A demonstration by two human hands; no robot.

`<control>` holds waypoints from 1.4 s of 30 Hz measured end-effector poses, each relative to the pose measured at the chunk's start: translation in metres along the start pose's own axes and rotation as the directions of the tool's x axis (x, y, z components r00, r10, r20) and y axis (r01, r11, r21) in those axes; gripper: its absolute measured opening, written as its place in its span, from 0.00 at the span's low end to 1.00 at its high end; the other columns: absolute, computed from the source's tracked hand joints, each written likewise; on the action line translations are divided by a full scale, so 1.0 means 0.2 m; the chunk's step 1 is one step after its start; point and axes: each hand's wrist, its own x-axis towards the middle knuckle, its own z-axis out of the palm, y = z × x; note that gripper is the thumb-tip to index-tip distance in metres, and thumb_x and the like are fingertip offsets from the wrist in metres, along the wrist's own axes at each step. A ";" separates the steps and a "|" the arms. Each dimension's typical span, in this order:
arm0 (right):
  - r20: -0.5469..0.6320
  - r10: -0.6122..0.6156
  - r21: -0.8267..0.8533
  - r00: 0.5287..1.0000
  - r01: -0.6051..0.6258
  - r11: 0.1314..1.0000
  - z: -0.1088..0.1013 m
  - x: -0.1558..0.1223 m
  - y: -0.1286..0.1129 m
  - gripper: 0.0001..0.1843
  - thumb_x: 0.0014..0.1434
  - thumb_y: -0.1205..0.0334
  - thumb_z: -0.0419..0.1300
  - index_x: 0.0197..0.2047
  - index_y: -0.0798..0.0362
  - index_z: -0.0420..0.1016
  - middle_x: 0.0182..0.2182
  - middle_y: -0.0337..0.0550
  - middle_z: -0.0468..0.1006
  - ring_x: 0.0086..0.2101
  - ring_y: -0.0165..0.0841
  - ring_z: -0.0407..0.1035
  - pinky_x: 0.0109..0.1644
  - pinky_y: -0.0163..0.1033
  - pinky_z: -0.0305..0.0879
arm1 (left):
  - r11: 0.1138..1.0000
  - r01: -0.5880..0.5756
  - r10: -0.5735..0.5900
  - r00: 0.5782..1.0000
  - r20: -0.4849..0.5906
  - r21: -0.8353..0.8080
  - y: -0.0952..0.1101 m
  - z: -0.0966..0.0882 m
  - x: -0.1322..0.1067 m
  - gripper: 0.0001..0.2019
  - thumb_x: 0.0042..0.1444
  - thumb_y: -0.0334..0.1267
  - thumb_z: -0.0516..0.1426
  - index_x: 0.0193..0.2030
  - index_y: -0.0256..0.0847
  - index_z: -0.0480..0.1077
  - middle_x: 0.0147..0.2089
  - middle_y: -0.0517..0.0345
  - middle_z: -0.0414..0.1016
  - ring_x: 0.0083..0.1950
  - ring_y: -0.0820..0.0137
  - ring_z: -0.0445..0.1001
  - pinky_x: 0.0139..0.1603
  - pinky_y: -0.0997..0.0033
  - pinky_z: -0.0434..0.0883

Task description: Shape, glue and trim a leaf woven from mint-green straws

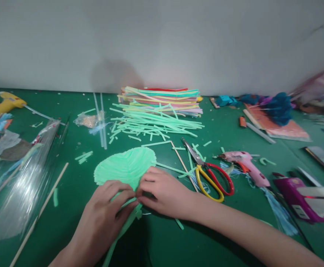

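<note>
A light green fuzzy leaf (125,161), built from rows of pipe cleaners, lies in front of me with its wide end away from me. My left hand (106,207) is closed, thumb and fingers pinching the leaf's narrow lower part. Right beside it, the fingers of my right hand (162,193) pinch the same part, and the fingertips of both hands meet. A green stem (120,237) runs from under my hands toward the bottom edge. What exactly lies between the fingertips is partly hidden. One loose pipe cleaner (170,168) extends rightward from the leaf's edge.
Scissors (206,167) with red and yellow handles lie to the right, near a pink glue gun (246,167) and a purple device (300,200). Piled pipe cleaners (156,120) sit at the back. On the left are a yellow glue gun (9,104), plastic sleeves (31,189) and a wooden stick (43,207).
</note>
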 end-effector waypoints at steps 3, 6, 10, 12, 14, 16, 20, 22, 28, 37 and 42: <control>0.054 0.025 0.024 0.998 -0.026 0.999 -0.02 0.01 0.00 0.07 0.64 0.63 0.61 0.34 0.56 0.76 0.32 0.43 0.76 0.37 0.34 0.66 0.44 0.38 0.61 | 1.000 -0.016 0.014 0.996 0.087 0.014 -0.01 -0.01 0.03 0.05 0.64 0.35 0.56 0.42 0.45 0.73 0.41 0.57 0.79 0.43 0.64 0.76 0.43 0.60 0.72; 0.110 0.036 0.010 0.993 -0.038 0.999 -0.04 0.03 -0.01 0.07 0.63 0.63 0.61 0.33 0.56 0.75 0.31 0.43 0.75 0.35 0.34 0.66 0.44 0.38 0.59 | 0.999 -0.032 0.029 0.993 0.112 0.021 -0.02 -0.01 0.03 0.07 0.64 0.34 0.55 0.44 0.47 0.74 0.41 0.59 0.79 0.43 0.65 0.76 0.43 0.60 0.70; 0.157 0.050 -0.020 0.986 -0.047 0.999 -0.06 0.06 -0.02 0.07 0.62 0.65 0.61 0.32 0.55 0.75 0.29 0.42 0.75 0.33 0.33 0.64 0.41 0.38 0.58 | 1.000 -0.018 0.020 0.996 0.090 -0.017 -0.04 -0.01 0.02 0.06 0.64 0.34 0.55 0.43 0.46 0.73 0.41 0.59 0.78 0.42 0.65 0.76 0.43 0.61 0.69; 0.169 0.040 -0.028 0.985 -0.036 0.999 -0.06 0.06 -0.02 0.07 0.62 0.65 0.60 0.32 0.55 0.76 0.29 0.42 0.75 0.33 0.33 0.64 0.40 0.39 0.58 | 1.000 -0.018 0.020 0.995 0.093 -0.022 -0.04 -0.01 0.01 0.05 0.64 0.35 0.56 0.43 0.45 0.72 0.41 0.58 0.78 0.42 0.65 0.76 0.43 0.61 0.70; 0.177 0.024 -0.052 0.984 -0.015 0.999 -0.06 0.07 -0.01 0.09 0.64 0.64 0.58 0.33 0.56 0.76 0.30 0.42 0.75 0.33 0.34 0.64 0.40 0.39 0.59 | 0.999 -0.051 0.049 0.995 0.083 0.019 -0.03 -0.01 0.00 0.04 0.64 0.34 0.56 0.43 0.43 0.71 0.43 0.56 0.78 0.44 0.64 0.75 0.46 0.59 0.70; 0.188 0.007 -0.087 0.982 0.010 0.996 -0.06 0.07 -0.01 0.10 0.66 0.64 0.57 0.35 0.57 0.76 0.31 0.44 0.75 0.34 0.34 0.64 0.40 0.40 0.59 | 0.993 -0.092 0.088 0.994 0.059 0.071 -0.02 0.00 -0.01 0.05 0.64 0.32 0.55 0.44 0.41 0.70 0.45 0.52 0.77 0.47 0.61 0.74 0.49 0.56 0.69; 0.207 -0.039 -0.209 0.978 0.083 0.974 -0.05 0.06 -0.02 0.03 0.60 0.69 0.60 0.38 0.57 0.75 0.34 0.47 0.75 0.37 0.38 0.64 0.38 0.42 0.59 | 0.978 -0.117 0.110 0.993 0.048 0.172 0.01 0.00 -0.02 0.07 0.66 0.30 0.51 0.45 0.38 0.70 0.48 0.47 0.76 0.50 0.56 0.73 0.50 0.54 0.69; 0.183 -0.067 -0.288 0.981 0.119 0.950 -0.04 0.05 -0.02 0.03 0.60 0.70 0.59 0.38 0.58 0.74 0.33 0.47 0.74 0.36 0.39 0.63 0.37 0.43 0.57 | 0.967 -0.129 0.120 0.991 0.052 0.219 0.02 0.01 -0.01 0.08 0.66 0.30 0.49 0.43 0.38 0.69 0.46 0.47 0.76 0.48 0.57 0.74 0.46 0.56 0.69; 0.119 -0.089 -0.374 0.989 0.127 0.919 -0.01 0.04 -0.04 0.07 0.63 0.70 0.55 0.36 0.58 0.75 0.31 0.47 0.74 0.34 0.39 0.63 0.36 0.44 0.55 | 0.946 -0.186 0.168 0.982 0.089 0.266 0.03 0.02 0.03 0.09 0.65 0.27 0.47 0.42 0.34 0.69 0.42 0.45 0.76 0.45 0.57 0.74 0.44 0.56 0.70; -0.122 0.061 0.097 0.991 -0.049 0.994 -0.07 -0.10 0.09 0.05 0.65 0.61 0.62 0.38 0.52 0.78 0.34 0.42 0.79 0.38 0.32 0.69 0.46 0.39 0.64 | 0.999 -0.034 0.036 0.996 0.081 -0.023 -0.04 -0.04 -0.02 0.05 0.65 0.35 0.54 0.45 0.45 0.71 0.48 0.56 0.79 0.49 0.64 0.75 0.50 0.62 0.69; -0.218 0.234 0.179 0.947 -0.197 0.964 -0.09 -0.20 0.11 0.03 0.63 0.64 0.63 0.39 0.52 0.79 0.36 0.42 0.79 0.40 0.35 0.69 0.47 0.41 0.65 | 0.977 -0.207 0.201 0.973 0.115 0.044 -0.03 -0.05 -0.02 0.15 0.64 0.39 0.57 0.57 0.48 0.70 0.58 0.59 0.77 0.61 0.62 0.71 0.63 0.56 0.62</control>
